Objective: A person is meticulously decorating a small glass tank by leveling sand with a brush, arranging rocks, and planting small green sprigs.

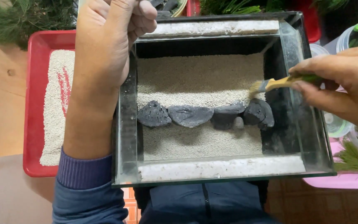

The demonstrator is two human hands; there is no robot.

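L hand (112, 33) fist-curled, forearm extended | R hand (344, 83) fingers pinched, reaching in from rt

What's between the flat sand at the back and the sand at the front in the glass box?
A row of dark stones runs across the glass tank, splitting the sand, seen in the head view.

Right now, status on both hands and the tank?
Left hand gripping glass tank rim. Right hand holding small brush, bristles near the dark stones. Nothing blocking.

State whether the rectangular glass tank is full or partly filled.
Partly filled: pale sand and dark stones cover only the rectangular glass tank floor.
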